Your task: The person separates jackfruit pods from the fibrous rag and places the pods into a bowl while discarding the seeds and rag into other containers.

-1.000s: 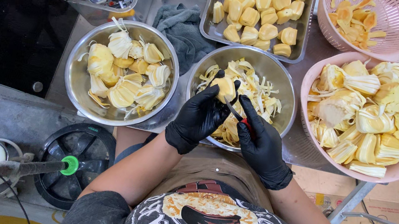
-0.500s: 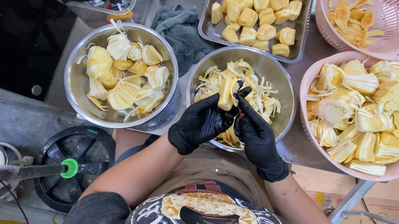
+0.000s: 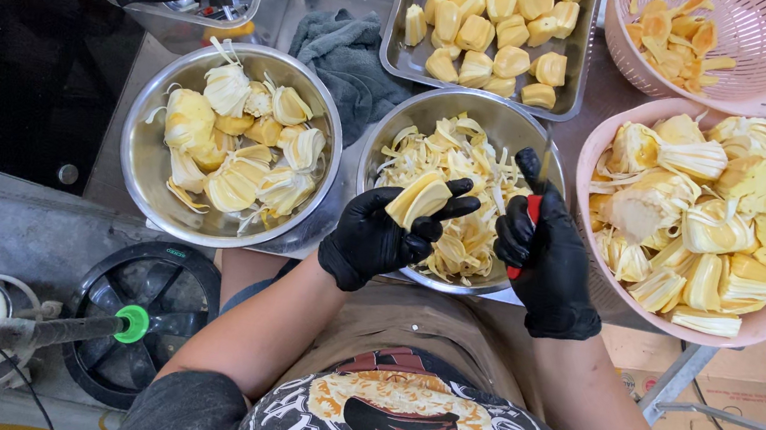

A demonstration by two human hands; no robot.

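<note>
Now, black-gloved left hand (image 3: 378, 239) grips yellow jackfruit pod (image 3: 417, 198) over steel bowl w/ pale fruit strips (image 3: 392, 136); right hand (image 3: 545, 258) closed round red-handled knife (image 3: 532, 216).

hands (image 3: 464, 241) parted | jackfruit pod (image 3: 417, 198) now left | knife (image 3: 532, 216) withdrawn right

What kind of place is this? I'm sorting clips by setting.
Probably a fruit-prep stall or small food workshop. Steel bowls and pink baskets hold jackfruit pieces, a steel tray holds cleaned bulbs, and the black-gloved left hand holds a piece while the right hand grips a red-handled knife.
</note>
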